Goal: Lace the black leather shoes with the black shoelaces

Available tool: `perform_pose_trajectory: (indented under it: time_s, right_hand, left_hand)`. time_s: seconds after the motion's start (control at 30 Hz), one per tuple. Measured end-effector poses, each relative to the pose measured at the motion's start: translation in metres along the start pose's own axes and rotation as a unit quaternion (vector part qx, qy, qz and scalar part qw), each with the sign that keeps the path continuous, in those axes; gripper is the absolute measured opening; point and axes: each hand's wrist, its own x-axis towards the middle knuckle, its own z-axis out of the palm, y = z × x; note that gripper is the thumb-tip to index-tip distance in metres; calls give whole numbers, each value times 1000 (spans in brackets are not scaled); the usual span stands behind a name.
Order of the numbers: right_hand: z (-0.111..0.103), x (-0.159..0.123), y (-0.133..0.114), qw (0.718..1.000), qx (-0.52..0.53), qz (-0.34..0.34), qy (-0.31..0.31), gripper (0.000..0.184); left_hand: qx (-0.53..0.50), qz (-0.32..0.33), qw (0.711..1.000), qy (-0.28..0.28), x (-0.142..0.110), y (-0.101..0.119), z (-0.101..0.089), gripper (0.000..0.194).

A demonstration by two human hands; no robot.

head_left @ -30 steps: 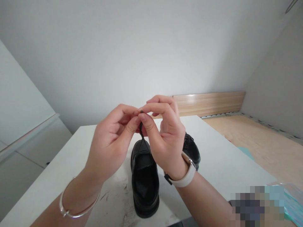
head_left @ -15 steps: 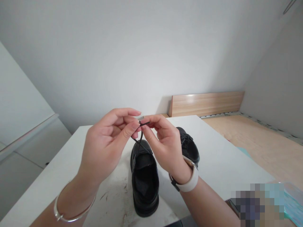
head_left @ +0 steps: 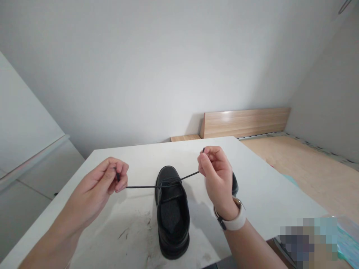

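A black leather shoe [head_left: 171,213] stands on the white table [head_left: 266,194], its toe pointing away from me. Its thin black lace [head_left: 146,186] is drawn tight sideways over the tongue. My left hand [head_left: 98,186] pinches the left lace end, out to the left of the shoe. My right hand [head_left: 217,175], with a white watch on the wrist, pinches the right lace end just right of the shoe. A second black shoe [head_left: 235,185] is mostly hidden behind my right hand.
The tabletop is scuffed with dark marks [head_left: 131,228] near the front edge. A wooden headboard [head_left: 246,121] and a bed surface [head_left: 303,164] lie beyond on the right. A white cabinet [head_left: 30,160] stands on the left. A blurred patch covers the lower right corner.
My hands were together above the shoe, pinching both lace ends. They have dropped and moved apart, left hand leftward and right hand rightward, drawing the lace taut across the shoe.
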Motion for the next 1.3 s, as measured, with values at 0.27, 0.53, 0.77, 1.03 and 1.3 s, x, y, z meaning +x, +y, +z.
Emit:
perform_pose_trajectory:
  time_s: [0.27,0.53,0.77,1.03,1.3]
  right_hand:
    - [-61,-7,37,989,-115,8,89,19]
    - [-63,-24,42,971,-231,1,-61,10]
    - [-51,-44,50,923,-287,97,-235,15]
    - [-48,-47,55,913,-290,103,-268,16]
    - [-50,-43,49,900,-312,78,-294,18]
  left_hand:
    - [48,11,997,67,-11,-59,-42,32]
    - [233,-7,971,45,-21,-64,-24,32]
    - [245,5,968,-58,-34,-59,18,23]
    - [227,42,970,-81,-37,-71,51,19]
    - [249,83,964,-47,-39,-74,57,14]
